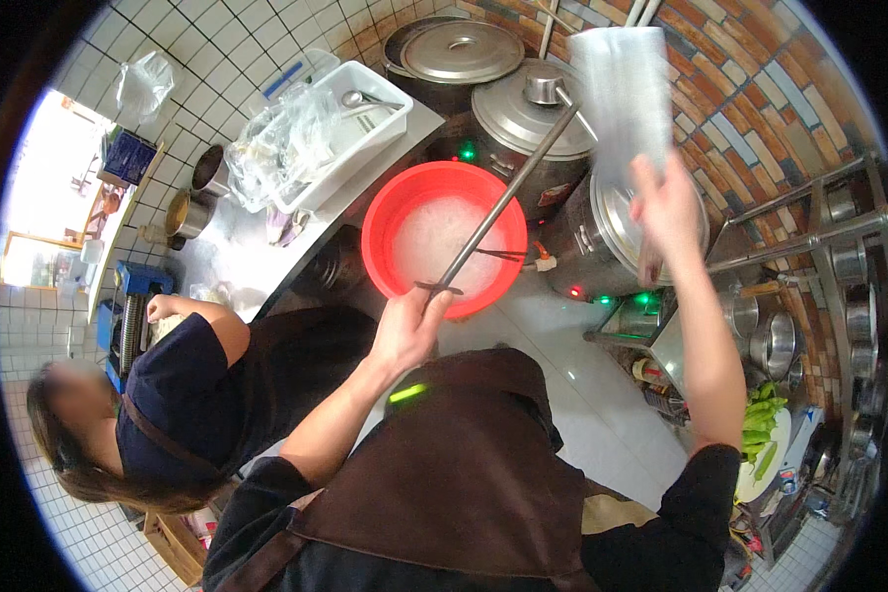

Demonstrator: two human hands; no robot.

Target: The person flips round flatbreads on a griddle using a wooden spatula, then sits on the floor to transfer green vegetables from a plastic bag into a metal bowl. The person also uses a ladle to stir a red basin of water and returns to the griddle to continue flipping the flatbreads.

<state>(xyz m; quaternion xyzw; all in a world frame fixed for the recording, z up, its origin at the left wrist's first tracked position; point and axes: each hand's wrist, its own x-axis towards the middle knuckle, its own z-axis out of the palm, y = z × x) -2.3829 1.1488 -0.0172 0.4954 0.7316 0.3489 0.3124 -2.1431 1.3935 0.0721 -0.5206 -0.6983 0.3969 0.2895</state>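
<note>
My left hand point(408, 329) is wrapped around the handle of a honing steel point(497, 203), just below its dark cross guard. The long rod slants up and to the right across a red plastic basin point(374, 255) with frothy, whitish liquid in it. In my right hand point(667, 211) is a cleaver point(623, 100), its broad blade raised and blurred. Part of its handle point(649, 263) shows beneath that hand. The rod's tip appears close to the blade, but I cannot tell whether they touch.
Large lidded metal stockpots point(514, 129) stand beyond the basin. A white plastic tub point(392, 122) with plastic bags sits on the steel counter point(285, 259). At my left is a co-worker point(174, 403) beside a blue machine point(144, 277). On the right, a metal rack point(806, 240) holds pans; green peppers point(764, 425) lie on a plate.
</note>
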